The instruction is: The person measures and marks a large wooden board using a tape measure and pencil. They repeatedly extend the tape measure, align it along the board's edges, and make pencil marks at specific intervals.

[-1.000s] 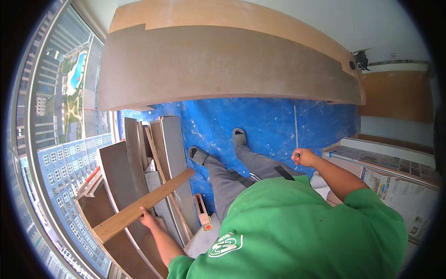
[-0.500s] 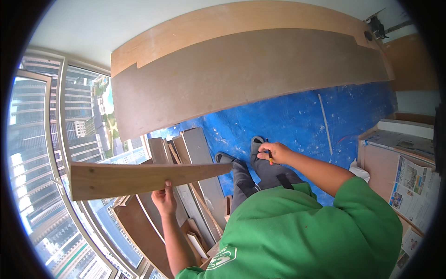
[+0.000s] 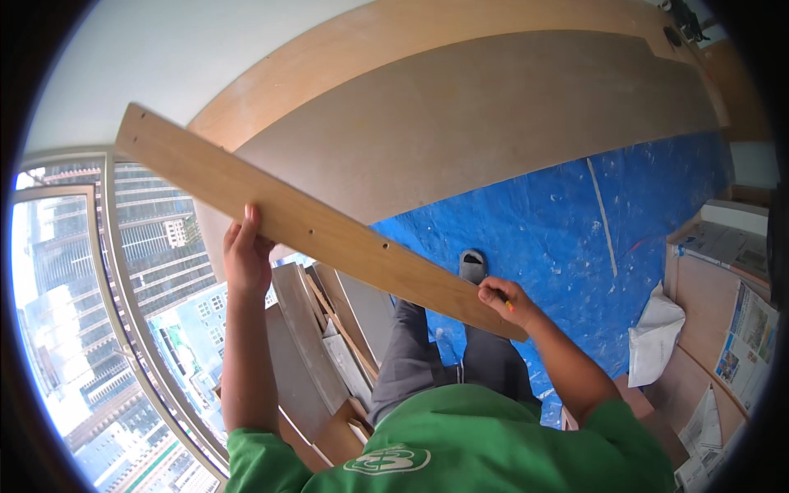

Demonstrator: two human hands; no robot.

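Note:
I hold a long light-brown wooden plank [image 3: 320, 226] with small drilled holes, raised in front of me and slanting from upper left to lower right. My left hand [image 3: 246, 259] grips its lower edge near the middle-left. My right hand [image 3: 505, 300] clasps the plank's lower right end, with a small red and yellow thing between the fingers. Below the plank a stack of grey and brown boards [image 3: 316, 345] leans by the window.
Large curved brown panels [image 3: 493, 123] stand against the white wall ahead. A blue tarp [image 3: 567, 238] covers the floor under my grey shoe [image 3: 472, 267]. A white bag [image 3: 653, 341] and newspaper-covered boxes [image 3: 723, 329] sit at right. A tall window [image 3: 99, 329] runs along the left.
The plank has been lifted from the stack up to chest height and tilted. My right hand, free before, has taken hold of its right end; my left hand slid along its lower edge.

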